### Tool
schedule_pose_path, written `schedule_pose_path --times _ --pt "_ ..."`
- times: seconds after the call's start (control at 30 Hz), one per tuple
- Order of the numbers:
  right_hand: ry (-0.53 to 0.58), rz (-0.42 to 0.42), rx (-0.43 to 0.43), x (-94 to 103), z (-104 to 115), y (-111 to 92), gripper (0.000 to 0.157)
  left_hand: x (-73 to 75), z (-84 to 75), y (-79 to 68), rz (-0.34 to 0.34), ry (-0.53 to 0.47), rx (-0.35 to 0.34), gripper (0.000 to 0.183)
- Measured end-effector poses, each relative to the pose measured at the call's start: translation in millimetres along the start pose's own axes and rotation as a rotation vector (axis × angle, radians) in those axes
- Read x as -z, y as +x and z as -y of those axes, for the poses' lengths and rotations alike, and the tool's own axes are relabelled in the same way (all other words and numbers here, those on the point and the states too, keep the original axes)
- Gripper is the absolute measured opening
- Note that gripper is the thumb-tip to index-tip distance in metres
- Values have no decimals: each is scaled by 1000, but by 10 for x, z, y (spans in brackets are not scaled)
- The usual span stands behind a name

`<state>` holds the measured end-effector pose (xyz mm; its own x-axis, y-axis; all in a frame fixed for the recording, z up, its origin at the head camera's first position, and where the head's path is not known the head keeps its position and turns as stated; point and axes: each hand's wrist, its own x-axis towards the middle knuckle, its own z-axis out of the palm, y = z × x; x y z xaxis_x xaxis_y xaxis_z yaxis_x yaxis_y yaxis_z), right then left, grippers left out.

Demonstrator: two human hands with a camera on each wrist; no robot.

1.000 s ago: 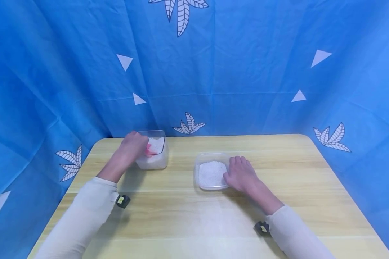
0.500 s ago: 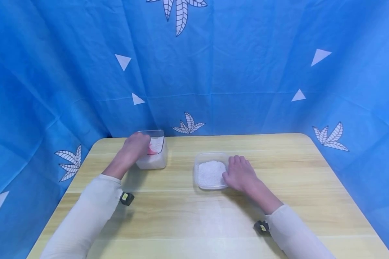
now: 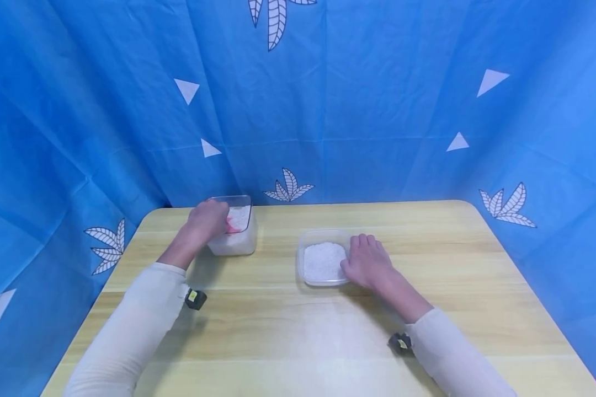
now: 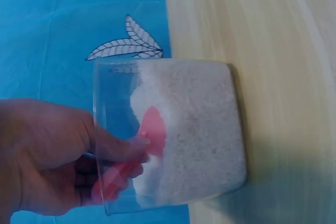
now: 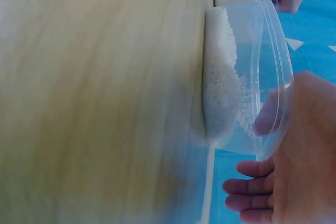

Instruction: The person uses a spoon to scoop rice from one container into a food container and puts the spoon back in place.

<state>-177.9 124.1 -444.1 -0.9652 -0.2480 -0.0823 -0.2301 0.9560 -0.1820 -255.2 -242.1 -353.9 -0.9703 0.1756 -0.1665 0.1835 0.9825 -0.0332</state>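
Note:
My left hand grips the handle of a pink scoop inside a tall clear container at the back left. The scoop's bowl lies against white, rice-like grains, partly sunk in them. To the right, a shallower clear container with more white grains stands on the table. My right hand holds its right rim, the thumb over the inner side and the fingers outside, as the right wrist view shows. In the head view my left hand hides most of the scoop.
A light wooden table bears both containers. The tall container is close to the table's back edge. Behind and at the sides hangs a blue cloth with white leaf and triangle prints.
My left hand has shifted slightly right over the tall container, with the scoop in its grip. My right hand stays on the shallow container's rim. The head view has tilted down a little.

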Motion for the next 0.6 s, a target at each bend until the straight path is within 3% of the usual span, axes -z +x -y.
schedule_pose_path --times 0.2,0.6 --pt "6 17 -1 7 2 10 45 21 -37 8 29 24 16 27" --pt "6 2 -4 -5 -24 11 42 -24 23 63 -21 45 -20 25"
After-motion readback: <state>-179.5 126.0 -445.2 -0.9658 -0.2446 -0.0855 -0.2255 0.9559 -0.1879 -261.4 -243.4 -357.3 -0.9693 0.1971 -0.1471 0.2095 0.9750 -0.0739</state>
